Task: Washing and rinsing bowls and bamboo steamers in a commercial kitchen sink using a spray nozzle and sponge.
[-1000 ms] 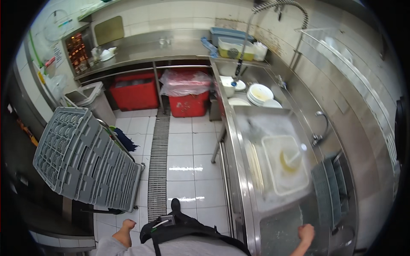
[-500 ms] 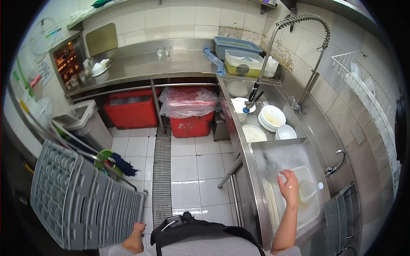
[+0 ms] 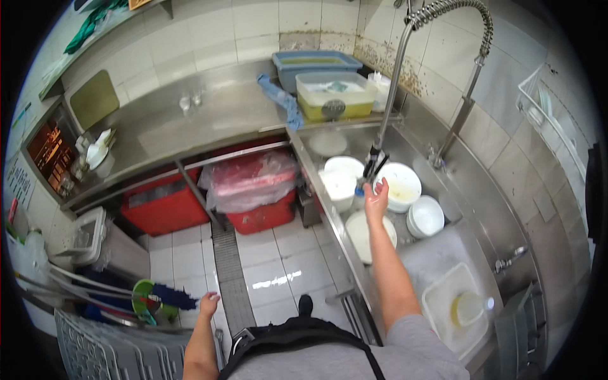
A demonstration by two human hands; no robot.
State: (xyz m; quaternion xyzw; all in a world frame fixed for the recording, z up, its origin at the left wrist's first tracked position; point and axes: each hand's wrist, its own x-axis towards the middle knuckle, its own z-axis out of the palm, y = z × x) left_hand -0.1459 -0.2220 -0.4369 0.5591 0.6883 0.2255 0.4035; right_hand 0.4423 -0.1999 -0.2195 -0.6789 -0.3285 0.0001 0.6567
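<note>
My right hand [image 3: 377, 201] reaches over the sink, fingers apart, right beside the spray nozzle [image 3: 360, 189] that hangs from the tall coiled faucet [image 3: 394, 79]. I see no grip closed round it. Below and around the nozzle are white bowls [image 3: 339, 190], a stack of white plates [image 3: 400, 183], more white bowls [image 3: 427, 216] and a large white plate [image 3: 364, 237]. My left hand [image 3: 209, 304] hangs low over the floor, away from the sink, loosely open with nothing visible in it.
A translucent jug [image 3: 470, 309] lies in a white tray [image 3: 434, 297] in the near basin. Behind the sink stand a clear tub of yellowish liquid [image 3: 335, 104], a blue tub [image 3: 307, 63] and a blue cloth [image 3: 282, 101]. Red bins [image 3: 259, 218] sit under the counter; grey racks [image 3: 120, 348] lie lower left.
My right hand has moved forward from above the near basin to the spray nozzle. The view has shifted closer to the far plates, and my left hand appears higher.
</note>
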